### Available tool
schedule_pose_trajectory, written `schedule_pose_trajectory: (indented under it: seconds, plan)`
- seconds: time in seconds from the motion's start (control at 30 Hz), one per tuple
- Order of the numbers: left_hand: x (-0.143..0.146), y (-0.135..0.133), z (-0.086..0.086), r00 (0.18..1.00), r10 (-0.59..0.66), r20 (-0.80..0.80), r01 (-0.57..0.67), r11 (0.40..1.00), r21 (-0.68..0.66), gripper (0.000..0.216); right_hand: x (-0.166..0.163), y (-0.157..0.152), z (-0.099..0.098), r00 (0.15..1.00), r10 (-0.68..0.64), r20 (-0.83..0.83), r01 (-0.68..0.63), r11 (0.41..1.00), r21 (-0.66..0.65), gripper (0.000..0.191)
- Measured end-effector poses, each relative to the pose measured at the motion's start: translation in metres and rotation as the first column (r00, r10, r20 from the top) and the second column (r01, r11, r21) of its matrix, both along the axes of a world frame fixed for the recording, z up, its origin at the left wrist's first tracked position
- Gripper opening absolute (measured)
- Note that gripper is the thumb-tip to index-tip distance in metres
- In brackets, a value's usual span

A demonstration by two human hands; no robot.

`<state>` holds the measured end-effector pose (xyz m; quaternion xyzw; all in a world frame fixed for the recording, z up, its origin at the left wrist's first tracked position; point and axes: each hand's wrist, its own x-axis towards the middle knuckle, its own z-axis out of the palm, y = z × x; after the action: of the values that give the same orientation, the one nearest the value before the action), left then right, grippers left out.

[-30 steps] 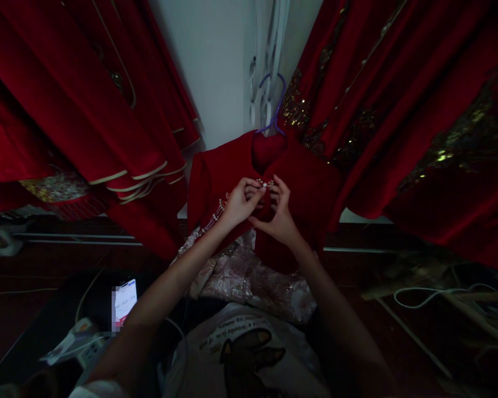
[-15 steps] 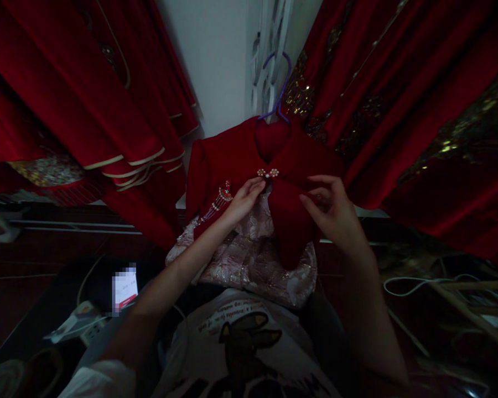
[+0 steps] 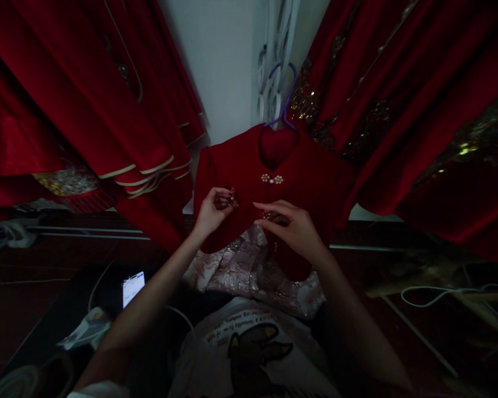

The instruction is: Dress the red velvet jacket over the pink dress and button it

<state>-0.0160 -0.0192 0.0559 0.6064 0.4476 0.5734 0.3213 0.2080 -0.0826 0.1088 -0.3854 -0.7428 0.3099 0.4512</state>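
Note:
A short red jacket (image 3: 240, 149) hangs on a purple hanger (image 3: 289, 94), its collar closed by a beaded clasp (image 3: 271, 179). My left hand (image 3: 214, 213) has its fingers closed at a small red beaded brooch (image 3: 233, 193) on the jacket's chest; whatever hangs below the brooch is hidden. Thumb and forefinger of my right hand (image 3: 294, 224) are spread around a second beaded clasp (image 3: 267, 214) on the front edge. Lower on that edge a further small ornament (image 3: 275, 247) shows. Pale brocade fabric (image 3: 249, 265) lies under the jacket's hem, over my lap.
Red garments with cream-piped hems (image 3: 149, 166) hang at left. More red garments with gold sequins (image 3: 460, 146) hang at right. A lit phone (image 3: 133, 287) and a power strip (image 3: 87, 326) lie at lower left. A pale cord (image 3: 423, 296) loops at right.
My left hand has left the collar clasp and moved to the brooch. My right hand has come left to the second clasp, and the folded-back front panel now lies flatter.

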Motion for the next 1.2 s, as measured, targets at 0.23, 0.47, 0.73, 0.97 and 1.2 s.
schedule_pose_trajectory:
  seconds: [0.23, 0.47, 0.73, 0.97, 1.2]
  plan:
    - [-0.005, 0.007, -0.007, 0.993, 0.022, -0.115, -0.018, 0.999, 0.029, 0.036, -0.03, 0.04, -0.016, 0.992, -0.125, 0.023, 0.122, 0.986, 0.118, 0.031]
    - [-0.007, 0.007, -0.003, 0.991, -0.089, -0.103, 0.083, 0.995, -0.055, 0.033, -0.044, 0.07, -0.041, 0.995, -0.097, 0.038, 0.093, 0.991, 0.097, 0.033]
    - [-0.002, 0.008, -0.004, 0.988, -0.118, 0.096, 0.129, 0.984, -0.121, 0.034, -0.052, 0.074, -0.045, 0.986, -0.142, 0.086, 0.117, 0.962, 0.248, 0.035]
    - [0.001, 0.007, -0.002, 0.987, -0.094, 0.127, 0.106, 0.99, -0.097, 0.029, -0.059, 0.07, -0.048, 0.984, -0.18, 0.001, 0.174, 0.955, 0.239, 0.032]
    - [-0.001, 0.011, -0.002, 0.995, -0.061, 0.085, 0.068, 0.994, -0.09, 0.023, -0.068, 0.066, -0.052, 0.975, -0.187, -0.117, 0.204, 0.967, 0.156, 0.027]
